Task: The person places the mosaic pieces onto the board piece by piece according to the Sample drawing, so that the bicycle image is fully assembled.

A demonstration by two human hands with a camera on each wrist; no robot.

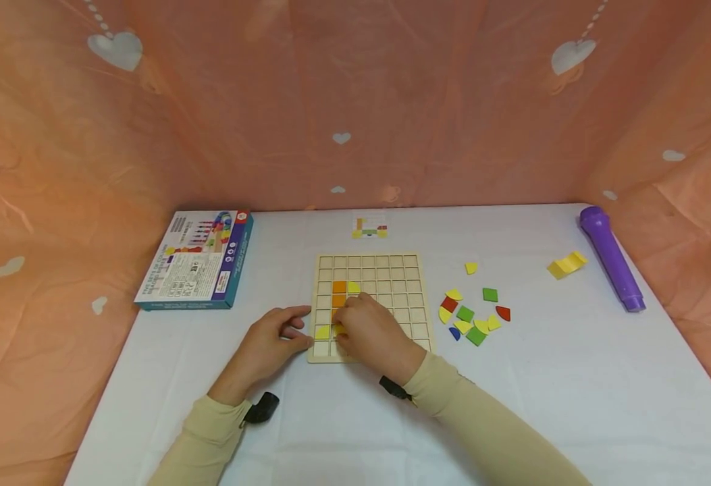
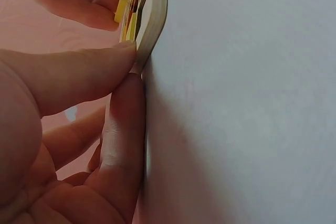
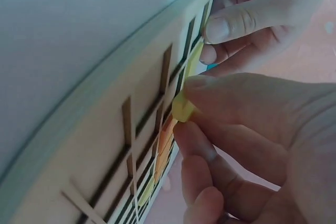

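Note:
A pale wooden grid board [image 1: 399,297] lies on the table before me. My right hand [image 1: 376,337] bends over its left half and pinches a yellow tile [image 3: 181,107] between thumb and finger, at a cell in the right wrist view. Beside that, a yellow square tile [image 1: 322,332] sits in the leftmost column. Orange tiles [image 1: 339,287] fill part of a column, partly hidden by the right hand, with another yellow tile [image 1: 353,287] beside the top one. My left hand [image 1: 267,344] grips the board's left edge, the thumb on top and a finger against the side.
Right of the board lie loose green, red, yellow and blue tiles [image 1: 475,336]. A small pattern card [image 1: 370,226] is behind the board. A box [image 1: 197,260] lies at the back left; a yellow wavy block [image 1: 567,265] and a purple tube [image 1: 612,260] lie at the right.

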